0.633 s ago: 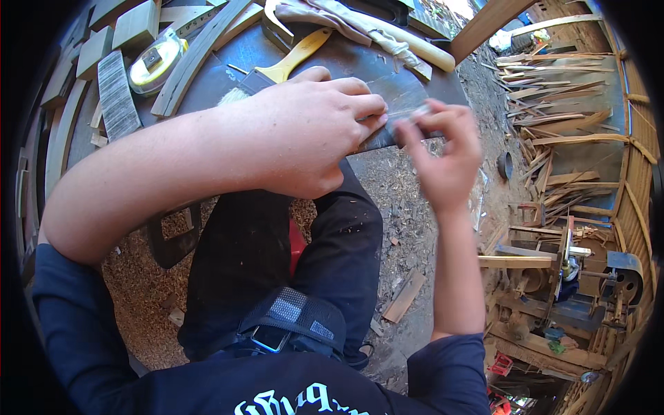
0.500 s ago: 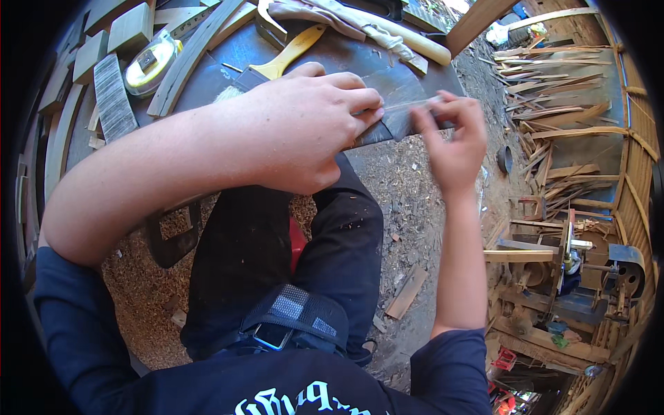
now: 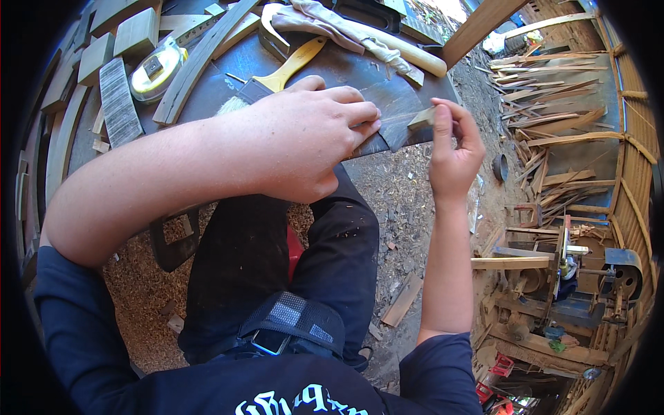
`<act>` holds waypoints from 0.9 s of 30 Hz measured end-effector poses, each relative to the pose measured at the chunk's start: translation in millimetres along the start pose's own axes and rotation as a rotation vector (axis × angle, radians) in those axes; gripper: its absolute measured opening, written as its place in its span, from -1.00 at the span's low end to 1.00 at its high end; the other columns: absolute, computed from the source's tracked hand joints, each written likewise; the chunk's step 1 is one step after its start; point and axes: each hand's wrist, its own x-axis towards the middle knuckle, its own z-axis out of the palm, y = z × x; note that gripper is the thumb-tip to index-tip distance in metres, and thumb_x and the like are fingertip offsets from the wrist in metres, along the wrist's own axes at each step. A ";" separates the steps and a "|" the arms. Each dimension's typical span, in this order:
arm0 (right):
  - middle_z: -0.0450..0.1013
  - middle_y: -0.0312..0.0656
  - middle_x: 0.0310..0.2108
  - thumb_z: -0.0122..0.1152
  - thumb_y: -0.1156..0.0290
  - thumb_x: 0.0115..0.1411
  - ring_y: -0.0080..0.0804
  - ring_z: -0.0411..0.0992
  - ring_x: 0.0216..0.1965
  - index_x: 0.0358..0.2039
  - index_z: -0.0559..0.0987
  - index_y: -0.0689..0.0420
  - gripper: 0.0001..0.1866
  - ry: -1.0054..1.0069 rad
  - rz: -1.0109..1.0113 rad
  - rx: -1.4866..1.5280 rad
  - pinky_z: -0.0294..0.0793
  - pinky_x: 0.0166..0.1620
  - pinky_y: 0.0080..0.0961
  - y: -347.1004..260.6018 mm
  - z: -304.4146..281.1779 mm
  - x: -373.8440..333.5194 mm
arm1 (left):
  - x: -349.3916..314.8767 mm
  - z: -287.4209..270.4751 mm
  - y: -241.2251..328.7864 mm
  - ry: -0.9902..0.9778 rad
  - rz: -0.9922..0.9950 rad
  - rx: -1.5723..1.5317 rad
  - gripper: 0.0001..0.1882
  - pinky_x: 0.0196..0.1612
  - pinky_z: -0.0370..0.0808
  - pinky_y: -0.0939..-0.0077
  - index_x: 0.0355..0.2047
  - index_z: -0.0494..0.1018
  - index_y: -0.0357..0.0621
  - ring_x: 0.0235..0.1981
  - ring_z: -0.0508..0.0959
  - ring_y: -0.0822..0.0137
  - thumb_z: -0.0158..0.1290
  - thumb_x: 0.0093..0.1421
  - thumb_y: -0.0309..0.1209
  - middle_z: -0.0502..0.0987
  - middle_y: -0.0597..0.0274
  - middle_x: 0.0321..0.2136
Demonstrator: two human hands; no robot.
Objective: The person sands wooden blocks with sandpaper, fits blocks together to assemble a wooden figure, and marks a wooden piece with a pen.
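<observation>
My left hand (image 3: 315,135) lies low at the table edge, back up, fingers curled together. What they press or hold is hidden beneath them. Beside its fingertips a thin grey flat patch or sheet (image 3: 395,133) shows at the edge; I cannot tell which. Between thumb and fingers, my right hand (image 3: 456,142) pinches a small pale wood block (image 3: 420,119) just above that edge. Fine pale strands appear between the two hands. A brush (image 3: 287,68) with a yellow handle and pale bristles lies just beyond my left hand.
On the dark table (image 3: 332,62) lie a tape measure (image 3: 158,69), a curved wood strip (image 3: 200,62), wood blocks (image 3: 136,33), a wooden-handled tool (image 3: 408,52) and a cloth (image 3: 321,28). Wood offcuts (image 3: 553,90) and a machine (image 3: 574,270) stand at right. Shavings cover the ground.
My right hand has shifted slightly, and its blur is gone; the small wood block in its pinch now shows clearly. My left hand stays nearly in place. The view has tilted slightly.
</observation>
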 end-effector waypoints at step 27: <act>0.64 -0.25 -0.23 0.41 0.33 0.33 -0.57 0.53 -0.23 -0.17 0.68 0.20 -0.80 0.036 0.026 0.173 0.51 -0.12 -0.55 32.2 1.1 -1.1 | -0.4 1.2 1.4 0.014 -0.006 -0.012 -0.23 0.30 0.33 0.18 0.29 0.40 -0.34 0.29 0.39 0.18 0.17 0.01 -0.34 0.46 0.08 0.17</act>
